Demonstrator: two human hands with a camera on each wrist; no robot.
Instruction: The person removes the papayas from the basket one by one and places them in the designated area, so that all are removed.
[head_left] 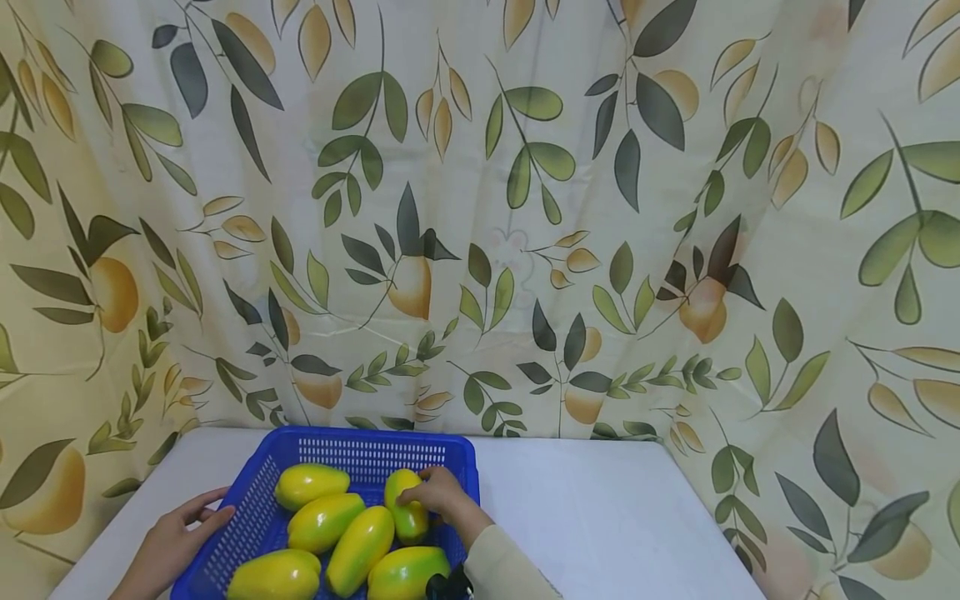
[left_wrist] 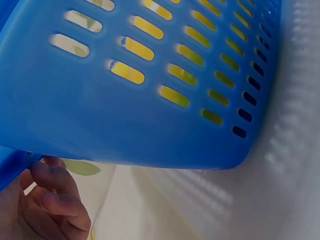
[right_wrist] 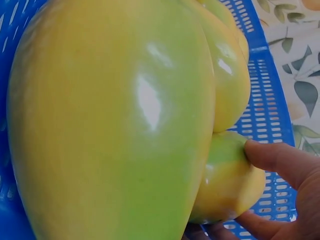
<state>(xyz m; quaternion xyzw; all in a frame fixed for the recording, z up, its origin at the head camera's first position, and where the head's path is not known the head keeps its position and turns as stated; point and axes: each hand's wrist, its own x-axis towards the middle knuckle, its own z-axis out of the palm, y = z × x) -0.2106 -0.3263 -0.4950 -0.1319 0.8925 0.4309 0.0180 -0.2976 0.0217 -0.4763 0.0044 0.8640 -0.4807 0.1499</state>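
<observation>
A blue plastic basket (head_left: 378,433) with slotted walls stands on the white table and holds several glossy yellow-green mangoes. My left hand (head_left: 176,537) grips the basket's left rim. In the left wrist view, the left hand's curled fingers (left_wrist: 62,200) show under the blue rim. Inside the basket, at its right side, my right hand (head_left: 446,493) holds a mango (head_left: 402,492) between thumb and fingers. The right wrist view shows the thumb on that mango (right_wrist: 230,175), with other fingertips partly hidden under it. A nearer mango (right_wrist: 110,120) fills much of that view.
Other mangoes lie close together in the basket, among them one at the back left (head_left: 311,486) and one at the front left (head_left: 276,575). White tabletop (head_left: 592,508) extends right of the basket. A leaf-patterned curtain (head_left: 480,208) hangs behind the table.
</observation>
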